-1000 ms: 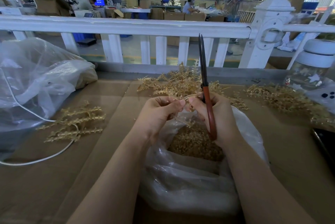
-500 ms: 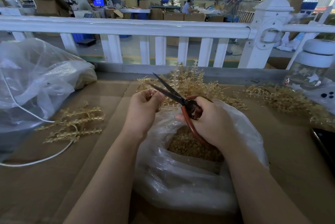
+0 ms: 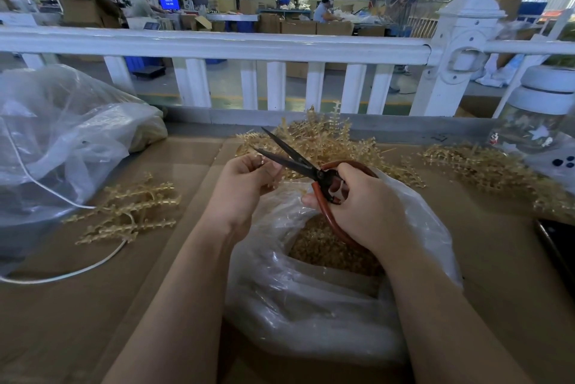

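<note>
Cardboard bench (image 3: 174, 306): right hand (image 3: 367, 212) grips open scissors (image 3: 298, 163); left hand (image 3: 245, 184) pinches gold sprig (image 3: 264, 161).

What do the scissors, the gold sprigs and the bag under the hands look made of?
The scissors: dark matte metal blades, likely steel; loop handles coated glossy red-brown, perhaps paint or plastic. The gold sprigs: probably moulded plastic, translucent amber with repeated identical nubs. The bag: thin clear plastic film, crinkled, with shiny highlights.
</note>
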Demonstrator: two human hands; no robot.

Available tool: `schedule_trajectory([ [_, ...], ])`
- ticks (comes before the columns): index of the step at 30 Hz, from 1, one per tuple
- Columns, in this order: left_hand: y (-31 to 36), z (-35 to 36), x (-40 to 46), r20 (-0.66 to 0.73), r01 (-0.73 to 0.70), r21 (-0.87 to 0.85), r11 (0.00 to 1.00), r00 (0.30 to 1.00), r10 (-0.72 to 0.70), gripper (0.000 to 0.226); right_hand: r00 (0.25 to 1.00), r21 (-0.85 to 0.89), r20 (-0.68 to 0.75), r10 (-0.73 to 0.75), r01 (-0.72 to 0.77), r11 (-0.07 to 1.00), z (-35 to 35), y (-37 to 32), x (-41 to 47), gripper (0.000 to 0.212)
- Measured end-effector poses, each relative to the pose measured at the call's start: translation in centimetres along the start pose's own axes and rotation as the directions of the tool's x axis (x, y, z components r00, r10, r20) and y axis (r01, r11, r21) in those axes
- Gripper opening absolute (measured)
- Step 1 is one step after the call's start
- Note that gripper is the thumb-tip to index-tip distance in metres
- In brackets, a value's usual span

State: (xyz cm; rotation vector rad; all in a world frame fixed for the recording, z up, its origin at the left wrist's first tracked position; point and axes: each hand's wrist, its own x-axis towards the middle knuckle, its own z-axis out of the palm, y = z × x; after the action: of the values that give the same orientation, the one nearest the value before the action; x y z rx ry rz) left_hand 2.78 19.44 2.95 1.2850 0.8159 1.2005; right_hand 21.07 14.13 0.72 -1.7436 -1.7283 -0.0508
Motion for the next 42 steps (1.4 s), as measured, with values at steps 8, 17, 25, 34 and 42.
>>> schedule_trajectory([
  [8,0.06,-0.42,0.01,0.023,0.011,-0.015,1.0,1.0,-0.01,0.025,1.0,-0.013,0.003,0.018,-0.018,1.0,0.11,0.14,0.16,0.06],
  [17,-0.01,-0.61,0.14,0.048,0.03,-0.115,0.993,0.999,-0.025,0.032,1.0,-0.101,-0.028,0.004,-0.006,0.995,-0.15,-0.13,0.2,0.053],
  [25,0.04,-0.79,0.19,0.047,0.026,-0.117,0.993,0.999,-0.021,0.017,0.999,-0.06,-0.038,0.012,-0.014,0.998,-0.14,-0.41,0.09,0.075],
  [34,-0.23,-0.94,0.32,0.031,0.013,-0.078,0.997,0.999,-0.011,0.024,1.0,-0.033,-0.031,-0.001,0.0,0.999,-0.04,-0.26,0.0,0.074],
  [42,-0.13,-0.78,0.23,-0.006,0.005,-0.079,0.997,1.0,-0.006,0.016,0.999,-0.03,-0.039,0.029,-0.03,0.999,0.04,-0.3,0.08,0.071],
])
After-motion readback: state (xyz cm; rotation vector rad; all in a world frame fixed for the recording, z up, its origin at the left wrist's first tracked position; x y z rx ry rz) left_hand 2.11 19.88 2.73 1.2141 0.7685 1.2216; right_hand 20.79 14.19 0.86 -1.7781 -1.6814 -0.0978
